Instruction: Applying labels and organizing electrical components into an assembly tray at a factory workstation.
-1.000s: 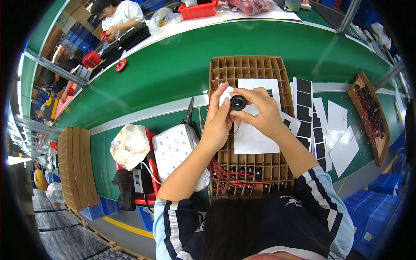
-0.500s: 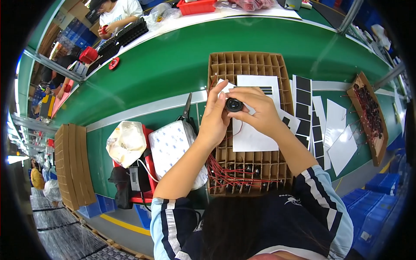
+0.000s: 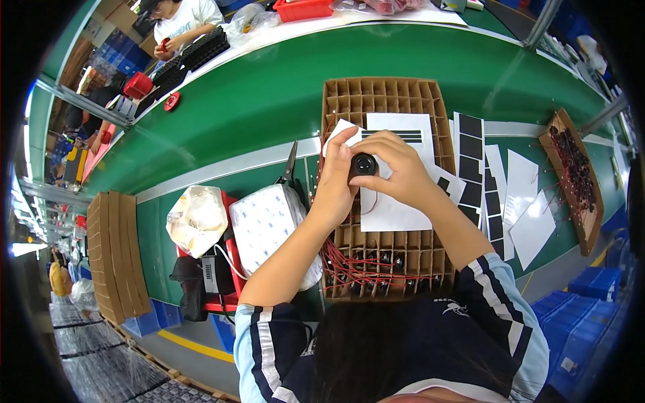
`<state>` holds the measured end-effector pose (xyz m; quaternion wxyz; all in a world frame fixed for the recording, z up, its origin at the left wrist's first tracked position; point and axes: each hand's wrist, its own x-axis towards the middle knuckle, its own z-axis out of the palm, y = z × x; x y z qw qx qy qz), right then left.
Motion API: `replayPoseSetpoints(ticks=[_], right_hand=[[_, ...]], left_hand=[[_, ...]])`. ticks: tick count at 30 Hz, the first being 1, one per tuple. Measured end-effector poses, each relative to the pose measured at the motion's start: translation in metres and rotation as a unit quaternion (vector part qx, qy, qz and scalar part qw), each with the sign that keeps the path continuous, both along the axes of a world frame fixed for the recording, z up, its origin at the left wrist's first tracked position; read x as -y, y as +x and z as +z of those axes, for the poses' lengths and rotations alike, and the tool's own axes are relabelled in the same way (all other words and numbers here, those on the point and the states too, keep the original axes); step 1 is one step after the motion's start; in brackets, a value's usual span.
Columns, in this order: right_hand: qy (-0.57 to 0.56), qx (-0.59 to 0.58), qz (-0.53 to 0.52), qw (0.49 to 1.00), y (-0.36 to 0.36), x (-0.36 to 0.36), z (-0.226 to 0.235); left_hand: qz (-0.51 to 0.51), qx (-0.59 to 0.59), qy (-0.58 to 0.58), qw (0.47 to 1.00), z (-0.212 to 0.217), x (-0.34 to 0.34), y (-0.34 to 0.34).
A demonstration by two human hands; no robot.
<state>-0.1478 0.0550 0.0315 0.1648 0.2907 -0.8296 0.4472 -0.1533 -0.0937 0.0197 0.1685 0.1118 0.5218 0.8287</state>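
A small black round part (image 3: 363, 165) with a glossy, lens-like centre is held between my two hands, its face turned up. The thumb and curled fingers of my right hand (image 3: 402, 173) grip it from the right. My left hand (image 3: 334, 176) closes on its left side, thumb and fingers raised; its exact contact is partly hidden. A thin red wire hangs below the part. Beneath my hands, white sheets (image 3: 393, 211) with black stripes lie across a divided cardboard box (image 3: 383, 88). Black parts with red wires (image 3: 363, 272) fill some near cells.
Scissors (image 3: 290, 164) lie left of the box, beside a white patterned bundle (image 3: 265, 228) and a red bin (image 3: 232, 295). To the right are sheets of black labels (image 3: 471, 161) and a cardboard tray (image 3: 590, 221) of wired parts. Across the green bench, another person (image 3: 185, 27) works.
My hands and the black part stay close to the same place. The right fingers have shifted slightly around the part, and the view has moved a little.
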Motion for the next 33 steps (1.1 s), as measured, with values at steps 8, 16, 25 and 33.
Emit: replayPoseSetpoints(ticks=[8, 16, 25, 33], right_hand=[[-0.034, 0.035, -0.005, 0.999, 0.002, 0.003, 0.001], [0.014, -0.026, -0.046, 0.998, 0.002, 0.001, 0.0], [0.004, 0.011, -0.02, 1.0, 0.003, -0.001, 0.001], [-0.015, 0.033, -0.034, 0.999, 0.001, 0.002, -0.003]], left_hand=[[-0.048, -0.001, 0.048, 0.998, 0.002, 0.0, -0.002], [0.003, 0.008, 0.014, 1.0, 0.003, -0.004, -0.003], [-0.005, -0.039, -0.013, 0.999, -0.003, 0.001, -0.005], [-0.007, -0.097, -0.121, 0.988, -0.001, 0.001, -0.005]])
